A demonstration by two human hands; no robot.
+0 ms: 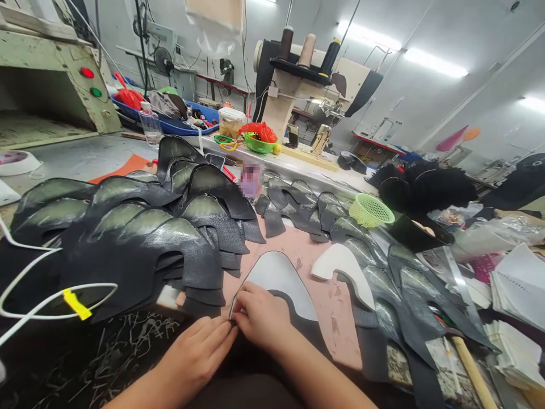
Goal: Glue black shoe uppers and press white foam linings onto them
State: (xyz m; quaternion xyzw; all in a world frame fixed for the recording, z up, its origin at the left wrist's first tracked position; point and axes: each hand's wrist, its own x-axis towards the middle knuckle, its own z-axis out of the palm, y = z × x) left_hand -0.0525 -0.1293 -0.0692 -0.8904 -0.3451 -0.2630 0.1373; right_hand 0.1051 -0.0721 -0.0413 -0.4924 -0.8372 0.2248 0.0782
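A curved shoe-upper piece [279, 272], pale grey on top with a black lower part, lies on the pink board [334, 309] in front of me. My right hand [261, 312] has its fingers pinched on the left edge of this piece. Beside it, my left hand [202, 346] has its fingers pressed together at the same edge, near the lower left corner. The fingertips of both hands almost meet there. A white curved piece [346, 267] rests on dark pieces to the right.
Overlapping black pieces [149, 227] cover the left side; more lie at the right. Behind are a green basket [371, 210], a sewing machine [281, 91] with thread cones and a blue tray [204, 116]. A white cable [32, 315] loops at left, a wooden handle [472, 372] at right.
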